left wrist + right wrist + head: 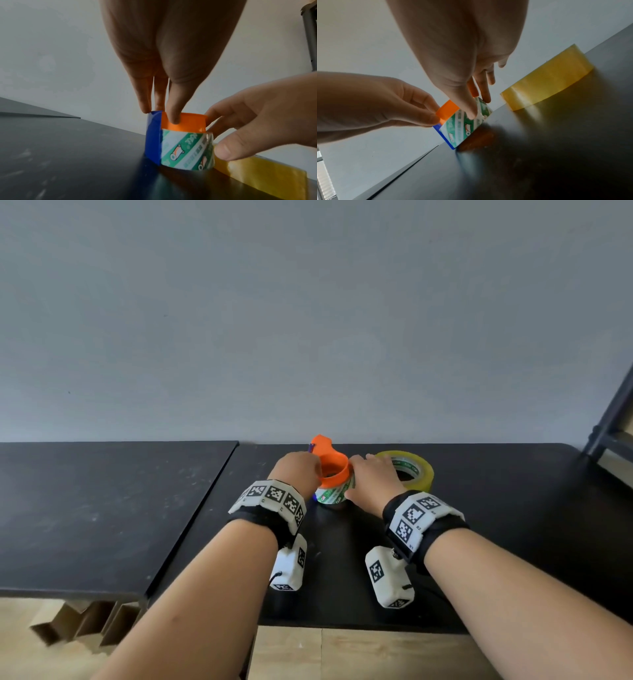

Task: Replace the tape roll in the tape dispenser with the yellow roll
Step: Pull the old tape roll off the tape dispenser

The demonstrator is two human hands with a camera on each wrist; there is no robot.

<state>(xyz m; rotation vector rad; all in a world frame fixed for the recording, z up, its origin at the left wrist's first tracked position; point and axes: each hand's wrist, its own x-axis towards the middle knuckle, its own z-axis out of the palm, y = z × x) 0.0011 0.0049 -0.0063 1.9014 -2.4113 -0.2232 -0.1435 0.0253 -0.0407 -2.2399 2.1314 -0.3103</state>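
Both forearms reach in over the black desk (479, 542). Left hand (298, 474) pinches the orange dispenser (334, 470) at its rim; right hand (371, 477) pinches the green-printed old roll (334, 496), thumb on its face. That roll sits low on the orange core, seemingly partway off — hard to be sure from here. So removal is in hand, not finished. Yellow roll (416, 470) lies flat just beside, untouched; fitting it remains. Desk is dark and scuffed, set against a plain grey wall (308, 320) — a dark frame (609, 419) stands at right.
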